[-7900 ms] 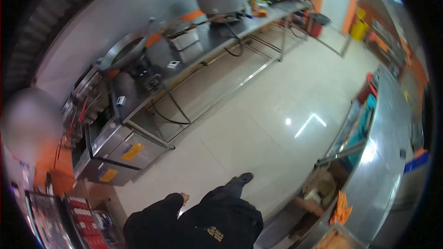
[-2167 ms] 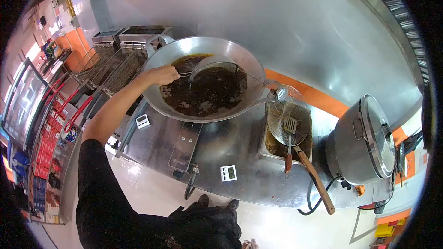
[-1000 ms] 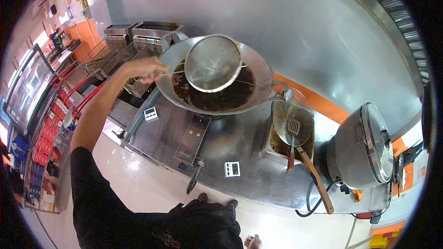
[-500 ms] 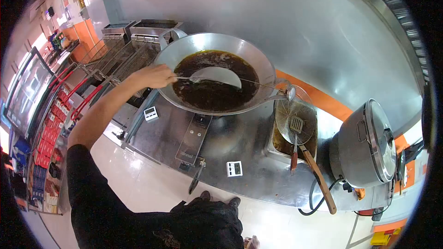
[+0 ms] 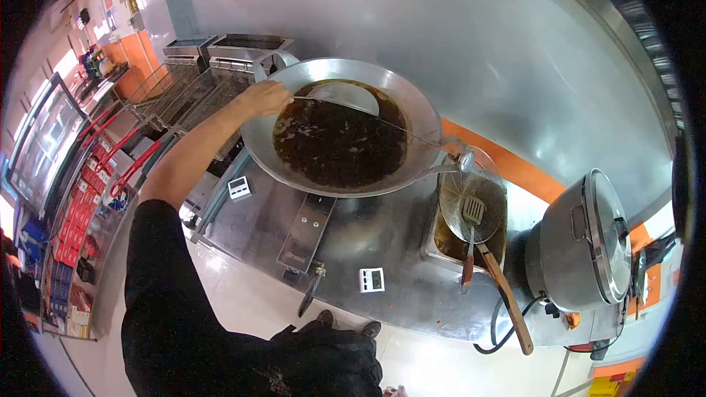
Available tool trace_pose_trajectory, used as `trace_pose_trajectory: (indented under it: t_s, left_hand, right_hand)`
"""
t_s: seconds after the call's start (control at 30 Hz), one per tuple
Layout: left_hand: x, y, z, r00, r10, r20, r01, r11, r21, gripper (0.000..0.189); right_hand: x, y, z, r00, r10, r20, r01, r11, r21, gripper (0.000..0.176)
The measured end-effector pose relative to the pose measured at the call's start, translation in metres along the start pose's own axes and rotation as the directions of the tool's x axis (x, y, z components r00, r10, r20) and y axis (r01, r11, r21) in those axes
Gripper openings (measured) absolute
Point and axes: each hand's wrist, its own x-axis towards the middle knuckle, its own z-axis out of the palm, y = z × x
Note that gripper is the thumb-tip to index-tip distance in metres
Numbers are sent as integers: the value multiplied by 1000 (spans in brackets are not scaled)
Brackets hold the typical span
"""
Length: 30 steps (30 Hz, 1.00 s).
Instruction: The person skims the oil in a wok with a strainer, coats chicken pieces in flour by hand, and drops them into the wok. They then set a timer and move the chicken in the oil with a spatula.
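Now, left hand (image 5: 266, 97): stretched out over the near-left rim of the wok (image 5: 421, 121). The grip is closed round the thin wire handle of the strainer (image 5: 346, 95).
right hand: not seen in the view, so nothing can be noted of its grip.
strainer: the bowl is lowered at the far side of the wok and partly sunk in the oil (image 5: 334, 147). It is held at the very end of the handle, presumably so the hand is kept back from the hot surface.
wok: seated over a burner recess in the steel desk (image 5: 397, 250). It is filled with dark oil flecked with crumbs.
dial (image 5: 465, 162): fixed at the wok's right rim, with a thin rod run from it across the oil. It is judged to be a thermometer, set so the face stays outside the oil.
tray (image 5: 430, 250): placed just right of the wok. A spider skimmer (image 5: 471, 191) and a slotted spatula (image 5: 473, 211) are rested over it, likely so drips are caught.
timers: the left timer (image 5: 238, 188) and the front timer (image 5: 371, 279) are laid flat on the desk, within sight of the wok.
pot (image 5: 577, 246): large and lidded, stood at the far right.
fryer baskets (image 5: 187, 92): ranged beyond the hand, at the left.
writing: the timer digits are too small to be read. The print on the red packets (image 5: 77, 213) at the left is illegible. No brand could be made out.
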Motion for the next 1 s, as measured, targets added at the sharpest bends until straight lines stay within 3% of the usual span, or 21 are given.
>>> trace_pose_trajectory:
  t_s: [0.23, 0.33, 0.43, 0.5, 0.53, 0.57, 0.6, 0.67, 0.7, 0.73, 0.8, 0.93, 1.0]
  left_hand:
    - [-10, -43, 33, 998, 62, 3, -62, 996, -64, 30]
    - [-45, -33, -3, 989, 145, -41, -149, 979, -137, 30]
    - [-67, -30, -21, 984, 152, 95, -145, 986, -80, 31]
    - [-81, -14, -37, 978, 112, 178, -91, 989, -119, 33]
    - [-85, -9, -44, 978, 107, 178, -87, 989, -118, 33]
    - [-89, -4, -50, 970, 141, 199, -107, 979, -173, 35]
    - [-92, -1, -53, 960, 176, 218, -125, 965, -229, 36]
    - [-91, 1, -52, 950, 179, 255, -109, 958, -265, 38]
    - [-89, 2, -51, 937, 188, 294, -96, 949, -302, 41]
    - [-86, 3, -51, 938, 187, 291, -96, 949, -300, 41]
    - [-79, 10, -55, 828, 36, 560, 224, 893, -390, 41]
    - [-79, 27, -72, 810, 93, 579, 329, 745, -580, 39]
    - [-76, 33, -75, 771, 142, 621, 399, 653, -644, 39]
  right_hand:
    - [-18, -7, 21, 991, -104, -79, 93, 987, -133, 35]
    - [-20, -7, 21, 979, -193, -65, 176, 962, -209, 34]
    - [-30, -13, 25, 953, -300, -48, 273, 914, -299, 34]
    - [-8, -17, 12, 988, -150, -22, 144, 974, -177, 33]
    - [-10, -26, 20, 1000, -1, 19, 2, 999, -54, 32]
    - [-13, -38, 27, 993, 83, -79, -82, 997, 9, 29]
    - [-9, -38, 22, 994, 82, -75, -81, 997, 6, 29]
    - [5, -37, 12, 983, -69, 169, 54, 994, 94, 32]
    - [7, -33, 18, 987, -150, 55, 149, 989, 24, 35]
    - [7, -33, 20, 987, -152, 58, 151, 988, 25, 35]
    - [6, -36, 23, 989, -140, -48, 142, 989, 41, 37]
    - [-6, -39, 23, 992, -83, -94, 86, 996, 30, 39]
    - [-15, -37, 23, 977, -34, -210, 26, 999, -40, 42]
